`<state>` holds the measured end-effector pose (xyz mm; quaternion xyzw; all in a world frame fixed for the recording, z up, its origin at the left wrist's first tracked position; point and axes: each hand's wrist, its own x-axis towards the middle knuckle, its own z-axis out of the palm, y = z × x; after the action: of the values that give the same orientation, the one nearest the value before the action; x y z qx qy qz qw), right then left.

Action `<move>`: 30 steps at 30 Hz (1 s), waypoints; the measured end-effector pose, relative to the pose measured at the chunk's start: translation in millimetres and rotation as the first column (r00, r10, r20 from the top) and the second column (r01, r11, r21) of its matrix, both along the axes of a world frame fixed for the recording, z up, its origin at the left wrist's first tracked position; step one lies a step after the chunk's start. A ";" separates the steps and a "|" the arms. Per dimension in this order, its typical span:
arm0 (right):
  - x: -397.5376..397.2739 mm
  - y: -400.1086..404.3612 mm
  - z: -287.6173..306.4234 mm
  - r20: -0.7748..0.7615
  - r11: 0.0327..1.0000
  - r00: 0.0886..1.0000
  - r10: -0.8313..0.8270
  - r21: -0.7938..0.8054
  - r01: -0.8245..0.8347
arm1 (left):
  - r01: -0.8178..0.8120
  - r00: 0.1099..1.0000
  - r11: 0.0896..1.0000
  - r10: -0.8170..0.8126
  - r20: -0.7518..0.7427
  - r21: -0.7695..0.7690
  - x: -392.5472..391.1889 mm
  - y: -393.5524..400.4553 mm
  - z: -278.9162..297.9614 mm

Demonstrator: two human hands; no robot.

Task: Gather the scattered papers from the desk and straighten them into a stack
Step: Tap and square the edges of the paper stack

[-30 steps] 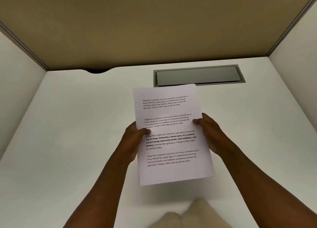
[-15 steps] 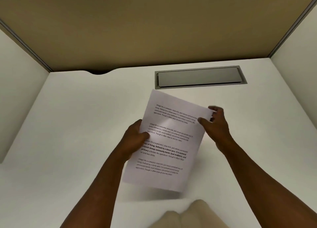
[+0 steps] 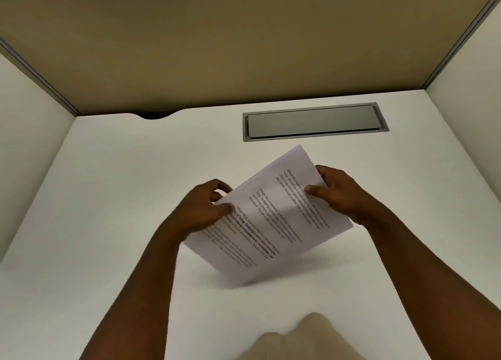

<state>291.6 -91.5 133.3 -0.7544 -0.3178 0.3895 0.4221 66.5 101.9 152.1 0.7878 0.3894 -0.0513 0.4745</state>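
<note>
Both hands grip papers (image 3: pixel 271 224) above desk (image 3: pixel 108 197): left hand (image 3: pixel 200 210) at left edge, right hand (image 3: pixel 339 194) at top. Sheets tilted, print blurred. Hatch (image 3: pixel 314 122) lid seemingly closed, contents hidden.

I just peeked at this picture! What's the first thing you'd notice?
The stack of printed papers in the middle, tilted slantwise above the white desk. The left hand pinches its left edge and the right hand grips its far right corner. Behind them, a grey metal hatch sits set into the desk near the tan back panel.
</note>
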 end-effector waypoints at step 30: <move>-21.5 7.2 -75.9 -0.234 0.840 0.844 -0.483 0.150 0.522 | -0.572 0.707 0.785 0.619 0.341 -0.239 -11.4 -3.1 -78.2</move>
<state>270.2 -84.4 57.4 -0.7229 -0.1058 0.2984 0.6141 55.1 98.8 74.0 0.5840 0.5130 0.2453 0.5794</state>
